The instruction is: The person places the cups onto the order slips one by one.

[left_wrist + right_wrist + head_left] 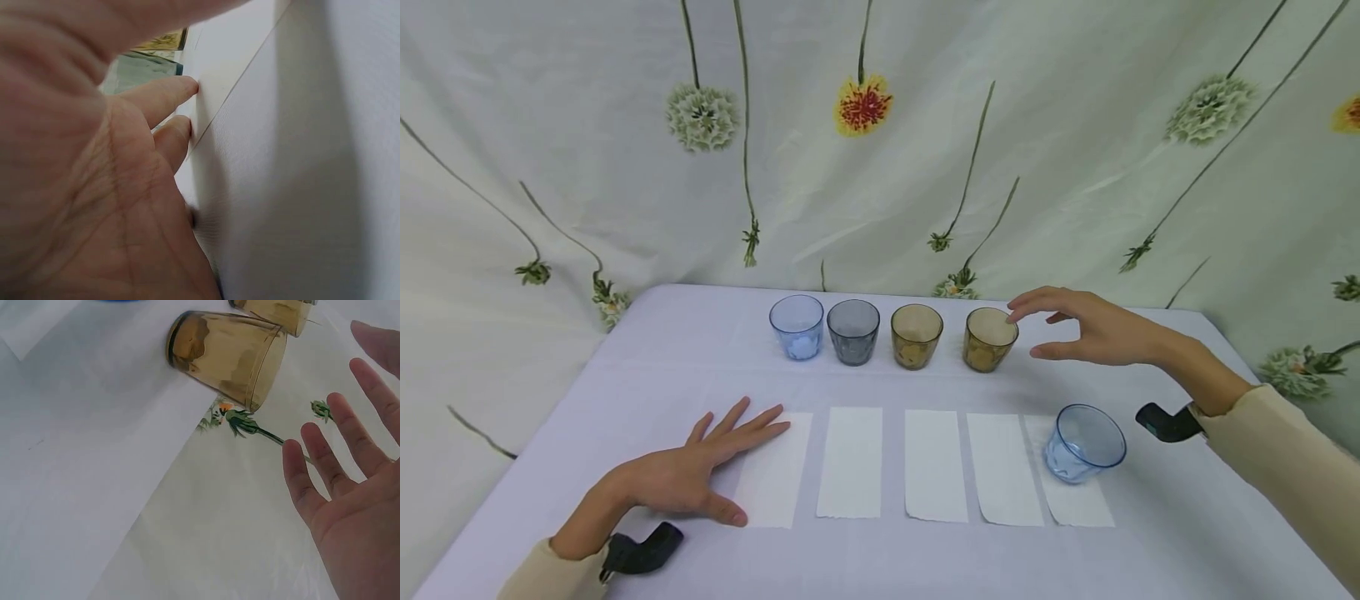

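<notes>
My left hand (688, 471) rests with spread fingers on the table at the left, its fingertips touching the leftmost white paper strip (778, 479). The left wrist view shows the palm (106, 181) close up, fingertips down on the paper. My right hand (1090, 329) hovers at the back right, fingers extended and holding nothing. It is nearest to the rightmost amber glass (990, 342); in the right wrist view a gap separates the fingers from that glass (228, 356). Below the right hand, a light blue glass (1078, 454) stands upright on the rightmost paper strip (1078, 504).
Along the back edge stand another light blue glass (797, 329), a grey glass (853, 333) and a second amber glass (916, 337). More paper strips (850, 467) lie in a row across the white table (925, 567). A flowered curtain (1037, 125) hangs behind.
</notes>
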Demonstrator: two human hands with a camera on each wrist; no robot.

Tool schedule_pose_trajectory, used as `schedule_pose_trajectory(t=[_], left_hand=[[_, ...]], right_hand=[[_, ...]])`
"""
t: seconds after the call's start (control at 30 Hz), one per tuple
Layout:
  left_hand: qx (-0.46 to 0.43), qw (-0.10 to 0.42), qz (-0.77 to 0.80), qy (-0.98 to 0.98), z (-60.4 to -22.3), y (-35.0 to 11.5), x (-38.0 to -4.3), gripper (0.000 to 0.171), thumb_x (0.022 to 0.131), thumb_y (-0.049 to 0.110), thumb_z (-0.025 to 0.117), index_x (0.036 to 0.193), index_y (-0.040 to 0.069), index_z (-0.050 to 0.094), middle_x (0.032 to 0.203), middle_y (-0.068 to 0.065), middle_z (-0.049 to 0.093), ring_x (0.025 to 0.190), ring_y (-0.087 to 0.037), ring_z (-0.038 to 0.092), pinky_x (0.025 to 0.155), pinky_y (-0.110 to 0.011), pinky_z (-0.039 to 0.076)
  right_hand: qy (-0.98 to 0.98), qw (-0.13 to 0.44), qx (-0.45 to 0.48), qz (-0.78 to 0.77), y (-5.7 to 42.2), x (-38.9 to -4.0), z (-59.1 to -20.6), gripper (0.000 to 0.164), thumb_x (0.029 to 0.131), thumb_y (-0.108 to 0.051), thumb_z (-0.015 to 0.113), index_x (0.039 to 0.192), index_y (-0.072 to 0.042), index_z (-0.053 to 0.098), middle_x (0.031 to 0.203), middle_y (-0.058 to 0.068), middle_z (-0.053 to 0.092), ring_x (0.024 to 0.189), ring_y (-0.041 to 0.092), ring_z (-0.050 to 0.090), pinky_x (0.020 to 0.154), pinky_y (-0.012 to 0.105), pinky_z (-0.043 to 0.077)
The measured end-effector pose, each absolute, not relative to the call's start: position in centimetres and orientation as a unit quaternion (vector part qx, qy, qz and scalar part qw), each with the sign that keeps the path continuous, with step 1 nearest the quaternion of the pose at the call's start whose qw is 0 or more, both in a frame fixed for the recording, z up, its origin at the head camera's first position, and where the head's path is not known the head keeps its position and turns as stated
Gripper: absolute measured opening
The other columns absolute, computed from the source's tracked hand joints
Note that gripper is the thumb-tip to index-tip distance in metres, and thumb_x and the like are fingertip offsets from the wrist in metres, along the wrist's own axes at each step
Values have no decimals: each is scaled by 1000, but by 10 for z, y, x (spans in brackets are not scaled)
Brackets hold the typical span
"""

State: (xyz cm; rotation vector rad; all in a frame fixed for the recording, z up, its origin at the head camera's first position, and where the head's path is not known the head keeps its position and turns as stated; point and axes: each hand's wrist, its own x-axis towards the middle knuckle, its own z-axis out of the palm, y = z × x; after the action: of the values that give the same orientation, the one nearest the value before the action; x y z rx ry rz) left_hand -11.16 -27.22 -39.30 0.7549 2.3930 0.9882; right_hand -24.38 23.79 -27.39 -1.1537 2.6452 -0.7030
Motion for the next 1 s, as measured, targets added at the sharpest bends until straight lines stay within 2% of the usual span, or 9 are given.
schedule_pose_trajectory(t=[0.27,0.5,0.77,1.0], left_hand=[[273,219,361,864,-394,-273,-110,102,76,45,82,160,25,26,170,-7,5,148,-49,-23,104,-75,-24],[278,214,366,862,-395,-275,-109,101,77,44,82,160,25,26,170,-4,6,148,-49,-22,104,-75,-23],[276,210,361,866,-395,-274,-110,102,77,46,82,160,26,27,170,-3,6,149,-48,-21,105,-74,-23],[273,217,357,867,-393,-272,-111,102,76,46,82,160,26,26,170,-6,5,149,-48,-23,105,-74,-24]], right_hand=[[879,143,-369,-265,230,-275,-283,52,92,-17,74,141,-13,55,153,10,46,142,34,40,109,60,41],[865,213,-358,-278,219,-292,-290,61,91,-10,72,148,-13,48,162,10,32,149,36,28,113,64,32],[856,250,-355,-280,208,-299,-290,55,91,-11,71,144,-14,54,164,14,25,152,39,19,114,67,27],[846,276,-361,-280,205,-303,-294,58,89,-6,71,144,-11,53,165,15,23,153,40,13,114,70,25]])
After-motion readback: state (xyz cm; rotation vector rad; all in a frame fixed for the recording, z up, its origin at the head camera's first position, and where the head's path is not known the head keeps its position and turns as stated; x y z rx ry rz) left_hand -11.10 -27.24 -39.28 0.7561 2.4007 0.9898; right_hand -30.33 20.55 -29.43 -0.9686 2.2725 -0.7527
